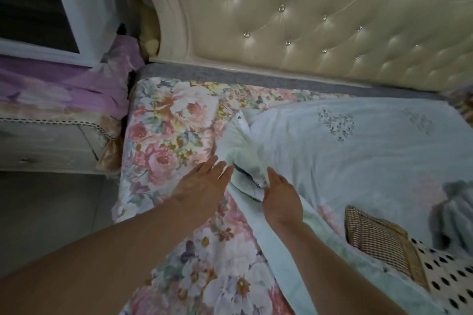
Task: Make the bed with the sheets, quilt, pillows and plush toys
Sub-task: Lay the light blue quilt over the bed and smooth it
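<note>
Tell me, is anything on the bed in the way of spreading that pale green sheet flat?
Yes. A checked cushion, a polka-dot cloth and a grey bundle lie on the green sheet at its right. Nothing separates the hands from it: the right hand pinches its bunched corner, the left hand lies flat on the floral sheet.

- This is a bedroom in a home.
- A big bed (256,77) fills the room — it has a soft, buttoned headboard (320,15).
- A flowery sheet (174,120) covers it.
- A small bedside cabinet (48,146) stands just beside the bed.
</note>
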{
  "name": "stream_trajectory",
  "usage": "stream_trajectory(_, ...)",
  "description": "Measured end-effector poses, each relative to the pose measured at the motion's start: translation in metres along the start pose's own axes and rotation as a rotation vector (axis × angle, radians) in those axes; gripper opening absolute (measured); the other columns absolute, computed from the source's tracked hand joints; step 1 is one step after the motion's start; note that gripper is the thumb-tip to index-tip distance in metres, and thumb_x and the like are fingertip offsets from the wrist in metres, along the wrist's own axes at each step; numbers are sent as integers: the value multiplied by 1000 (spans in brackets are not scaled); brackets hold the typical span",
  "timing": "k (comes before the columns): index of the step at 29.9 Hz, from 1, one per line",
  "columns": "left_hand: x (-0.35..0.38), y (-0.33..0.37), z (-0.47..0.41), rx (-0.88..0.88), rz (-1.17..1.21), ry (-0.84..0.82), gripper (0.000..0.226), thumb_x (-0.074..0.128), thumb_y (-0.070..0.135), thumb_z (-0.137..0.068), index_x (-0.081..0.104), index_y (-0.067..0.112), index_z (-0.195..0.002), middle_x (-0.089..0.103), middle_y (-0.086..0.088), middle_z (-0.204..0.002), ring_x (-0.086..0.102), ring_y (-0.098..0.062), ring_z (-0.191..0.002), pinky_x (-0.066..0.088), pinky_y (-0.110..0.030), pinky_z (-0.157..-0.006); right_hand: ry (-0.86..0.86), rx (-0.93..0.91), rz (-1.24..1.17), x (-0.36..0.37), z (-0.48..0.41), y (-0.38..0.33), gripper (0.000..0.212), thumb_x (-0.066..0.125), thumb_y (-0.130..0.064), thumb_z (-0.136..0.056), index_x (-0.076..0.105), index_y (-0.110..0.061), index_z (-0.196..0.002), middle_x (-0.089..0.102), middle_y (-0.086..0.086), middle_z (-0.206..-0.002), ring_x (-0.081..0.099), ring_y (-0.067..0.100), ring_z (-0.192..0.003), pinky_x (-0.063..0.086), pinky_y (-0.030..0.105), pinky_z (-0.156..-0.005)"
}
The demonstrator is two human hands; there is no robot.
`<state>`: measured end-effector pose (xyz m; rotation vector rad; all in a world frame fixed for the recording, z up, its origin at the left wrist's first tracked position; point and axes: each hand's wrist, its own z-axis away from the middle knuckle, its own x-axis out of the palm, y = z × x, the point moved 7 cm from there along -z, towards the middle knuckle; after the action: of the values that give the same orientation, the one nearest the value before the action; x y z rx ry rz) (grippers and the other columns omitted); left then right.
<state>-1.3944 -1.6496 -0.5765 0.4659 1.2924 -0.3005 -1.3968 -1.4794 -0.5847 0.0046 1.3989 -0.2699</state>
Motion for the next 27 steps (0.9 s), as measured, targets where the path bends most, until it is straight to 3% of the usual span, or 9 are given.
stream_trajectory(4, 12, -3, -29, 35, 80, 215, 76, 68, -2, -73, 39, -3, -143, 42, -21, -147, 39, -33, -138, 35, -35, -110, -125, 77, -13, 22, -43, 13, 61, 51, -31, -95, 30, -10, -148, 46, 11, -140, 44, 32, -128, 36, 36, -103)
stream_trajectory(7, 23, -7, -38, 18, 252, 173, 70, 53, 5, -91, 21, 7, -152, 25, -9, -157, 23, -23, -145, 18, -24, -116, -239, 39, 54, 26, -57, 9, 23, 54, -36, -90, 61, -15, -98, 63, 5, -97, 58, 28, -103, 46, 33, -82)
stream_trajectory(10, 20, -25, -55, 14, 545, 237, 75, 61, 34, -91, 22, 15, -153, 38, 1, -149, 39, -16, -134, 32, -24, -108, -194, 27, -262, 12, -70, -32, 28, 59, -38, -89, 53, -17, -71, 59, 1, -70, 60, 24, -78, 48, 35, -68)
stream_trajectory(13, -1, -65, -70, -100, 907, 325, 87, 75, 48, -71, 36, 18, -143, 60, 8, -119, 60, -10, -105, 49, -20, -84, -321, 0, -810, 1, -84, -105, 30, 58, -51, -89, 67, -23, -82, 71, -4, -86, 69, 15, -86, 58, 32, -77)
stream_trajectory(18, -15, -181, -79, -542, 930, 480, 25, 69, 22, -83, 62, 21, -107, 68, -1, -96, 66, -24, -90, 52, -33, -78, -505, -184, -767, 3, -115, -195, 25, 44, -30, -102, 67, -22, -110, 70, 4, -106, 70, 19, -90, 55, 31, -75)
stream_trajectory(20, -15, -197, -84, -584, 888, 444, 9, 61, 17, -89, 67, 21, -93, 71, -6, -93, 66, -26, -88, 53, -36, -77, -268, -253, -689, -2, -131, -199, 21, 43, -9, -98, 61, -19, -101, 68, 5, -100, 68, 20, -82, 51, 28, -65)
stream_trajectory(23, -10, -201, -91, -692, 849, 364, 16, 52, 24, -96, 64, 19, -104, 70, -8, -104, 65, -27, -95, 53, -35, -82, 116, -198, -295, -12, -154, -178, 34, 48, -3, -89, 53, -19, -119, 60, 6, -110, 60, 25, -94, 43, 29, -73)
stream_trajectory(25, 1, -195, -95, -733, 855, 260, 35, 50, 37, -96, 56, 15, -123, 65, -10, -116, 63, -30, -103, 52, -37, -88, -41, 33, -185, 8, -161, -156, 52, 48, -10, -93, 33, -18, -142, 47, 14, -132, 53, 35, -114, 42, 36, -88)
stream_trajectory(27, 11, -184, -97, -761, 919, 182, 58, 47, 53, -95, 49, 11, -134, 60, -13, -124, 59, -32, -110, 50, -38, -92, -245, 71, -139, 33, -151, -154, 43, 45, -17, -98, 37, -9, -140, 50, 17, -135, 51, 35, -121, 39, 32, -91)
